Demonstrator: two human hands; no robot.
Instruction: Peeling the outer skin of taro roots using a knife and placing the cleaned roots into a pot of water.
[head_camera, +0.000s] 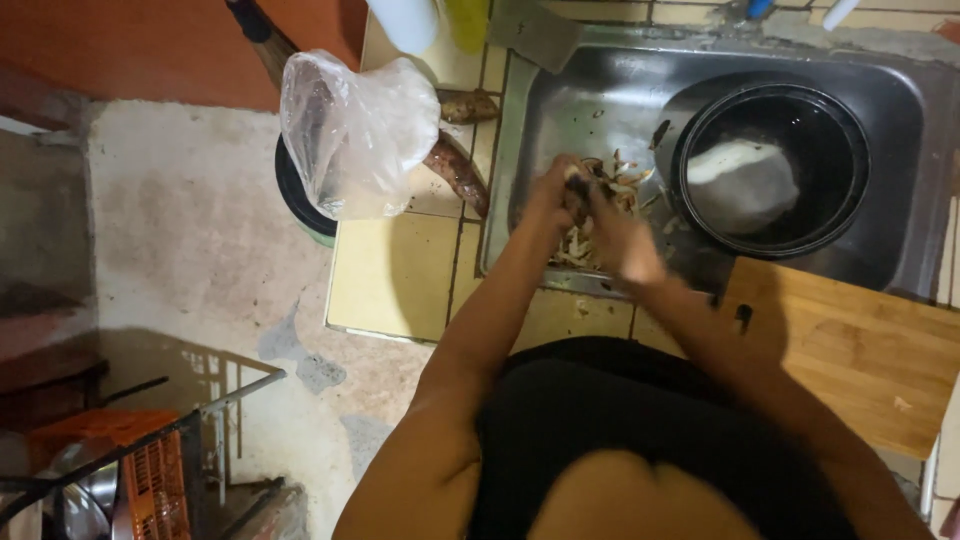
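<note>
A brown root (577, 195) is being peeled over the steel sink (900, 180), and both hands are right on it. The left hand (553, 190) is closed around the root from the left side, clamped on it, while the right hand (625, 240) is brought in from the right, fingers curled together against it; whether a blade is gripped there cannot be told, as the hand is blurred. The root is held between the two hands, just above the sink floor, and pale peelings (600, 225) are heaped directly beneath.

To be done well, the root should be kept low over the basin so the scraps are caught there and not on the tiled counter (390, 270). Strokes are best drawn away from the holding fingers, and the root turned a little after each pass. The grip should be kept firm, since a wet skin is likely to be slippery.

Just beside the hands, to the right, a black pot (850, 130) of water with a white peeled piece (742, 182) is seen. Two unpeeled roots (458, 165) are left on the counter near a clear plastic bag (350, 130), and a wooden board (850, 350) is set at the sink's near edge.
</note>
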